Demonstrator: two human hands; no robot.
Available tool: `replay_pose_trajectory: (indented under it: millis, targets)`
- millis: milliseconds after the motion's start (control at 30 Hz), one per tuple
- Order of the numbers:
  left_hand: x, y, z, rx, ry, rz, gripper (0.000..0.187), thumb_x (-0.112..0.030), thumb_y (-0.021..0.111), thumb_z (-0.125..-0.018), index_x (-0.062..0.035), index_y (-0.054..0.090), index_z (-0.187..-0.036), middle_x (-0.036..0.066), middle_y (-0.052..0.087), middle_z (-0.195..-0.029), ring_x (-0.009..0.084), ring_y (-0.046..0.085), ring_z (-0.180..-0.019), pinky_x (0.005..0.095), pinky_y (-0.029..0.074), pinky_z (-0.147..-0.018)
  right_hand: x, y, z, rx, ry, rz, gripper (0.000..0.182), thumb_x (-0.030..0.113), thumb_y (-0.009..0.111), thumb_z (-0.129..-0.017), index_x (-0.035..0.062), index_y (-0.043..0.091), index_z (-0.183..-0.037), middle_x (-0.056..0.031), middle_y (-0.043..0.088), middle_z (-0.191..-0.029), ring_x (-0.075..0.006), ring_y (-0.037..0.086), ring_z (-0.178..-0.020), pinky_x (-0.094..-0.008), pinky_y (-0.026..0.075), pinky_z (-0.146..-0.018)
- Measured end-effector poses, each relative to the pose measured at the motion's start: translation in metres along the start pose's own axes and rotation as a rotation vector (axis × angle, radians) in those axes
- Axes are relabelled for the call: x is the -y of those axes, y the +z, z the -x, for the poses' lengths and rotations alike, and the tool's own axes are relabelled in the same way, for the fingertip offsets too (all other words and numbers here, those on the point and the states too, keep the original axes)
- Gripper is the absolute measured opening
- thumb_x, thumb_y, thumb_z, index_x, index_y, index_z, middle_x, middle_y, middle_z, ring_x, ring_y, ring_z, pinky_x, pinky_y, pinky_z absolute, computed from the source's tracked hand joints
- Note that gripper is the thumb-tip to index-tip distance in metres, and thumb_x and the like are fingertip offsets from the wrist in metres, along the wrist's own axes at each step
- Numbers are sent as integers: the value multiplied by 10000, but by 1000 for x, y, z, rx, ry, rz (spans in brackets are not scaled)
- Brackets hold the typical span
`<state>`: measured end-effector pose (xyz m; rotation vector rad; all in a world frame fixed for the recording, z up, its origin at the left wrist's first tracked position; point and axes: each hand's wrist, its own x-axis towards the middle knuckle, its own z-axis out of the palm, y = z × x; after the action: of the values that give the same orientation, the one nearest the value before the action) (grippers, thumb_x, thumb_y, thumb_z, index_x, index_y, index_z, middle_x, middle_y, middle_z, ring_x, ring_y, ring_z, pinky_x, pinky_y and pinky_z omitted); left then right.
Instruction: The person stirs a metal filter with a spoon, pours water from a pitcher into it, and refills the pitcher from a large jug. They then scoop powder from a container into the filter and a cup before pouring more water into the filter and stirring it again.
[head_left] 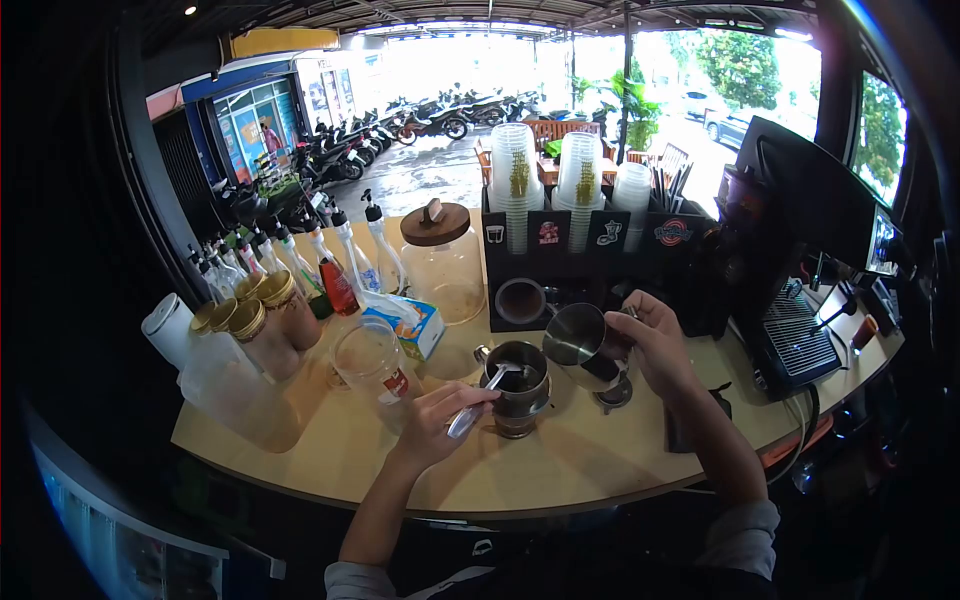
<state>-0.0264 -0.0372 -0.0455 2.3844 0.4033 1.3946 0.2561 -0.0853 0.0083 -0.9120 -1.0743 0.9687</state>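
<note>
Spoon [462, 421]: one, silver-coloured, slim towards the tip and broader at the handle end, with bright glints. Long axis slants from near-left to far-right; handle end points at the desk's [580, 465] near left corner, tip inside the cup. Held in the left hand [438, 412], fingers closed about the handle.

Cup [521, 396]: one, metal, dark and shiny, upright, towards the middle of the near edge. Round mouth faces up; side handle points far-left. Narrower lower part beneath; whether one piece or two stacked, cannot tell.

Pitcher [572, 338]: one, polished metal, reflective inside, wide-mouthed. Tilted, mouth turned left, just right of the cup and raised above the desk. Held in the right hand [655, 342], fingers gripping its right side; the handle is mostly hidden.

Clear jug [362, 352]: one, red label, left of the cup.

Tissue box [424, 332]: one, blue and yellow, beyond the jug.

Lidded jar [447, 275]: one, clear, wooden lid, towards the far edge.

Rack [585, 268]: one, black, at the far edge, bearing stacked plastic cups [517, 185].
</note>
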Motion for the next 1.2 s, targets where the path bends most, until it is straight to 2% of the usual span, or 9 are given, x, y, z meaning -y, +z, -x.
replay_pose_trajectory:
  millis: [100,167,267,567,933,1200]
  targets:
    - [5,-5,2,49,-59,-1,290,108,648,-729,-38,669,-979,88,663,-787,184,660,-701,279,528,-620,-3,1,-11,6,-36,89,206,43,658,-858,79,477,-766,30,528,-683,-11,530,-624,-175,416,-491]
    - [13,-5,6,62,-31,62,289,19,700,-765,-66,662,-1038,87,655,-827,217,653,-733,316,515,-627,-1,9,-14,7,-74,116,208,42,667,-851,75,480,-766,41,512,-674,0,521,-618,-169,407,-483]
    - [9,-7,2,79,25,81,291,38,684,-768,-62,654,-1039,87,651,-846,218,651,-750,317,516,-636,12,21,-15,11,11,123,219,34,676,-841,78,479,-756,57,493,-666,16,487,-602,-163,397,-501]
    - [12,-9,3,111,42,106,314,60,669,-766,-62,625,-1052,82,647,-877,221,647,-774,324,516,-655,5,23,-26,55,-53,252,233,40,689,-829,74,473,-748,55,517,-665,22,456,-590,-160,390,-503]
    - [11,-10,1,129,58,90,305,75,666,-756,-64,624,-1023,85,636,-895,231,638,-779,330,511,-660,8,30,-27,104,-107,368,254,31,700,-806,60,455,-741,64,479,-682,30,416,-606,-153,354,-508]
    - [17,-9,3,116,69,90,329,90,666,-730,-59,619,-1020,91,638,-894,237,642,-785,331,515,-673,12,35,-24,119,-81,320,255,26,689,-815,58,447,-740,50,506,-703,33,458,-642,-146,395,-535]
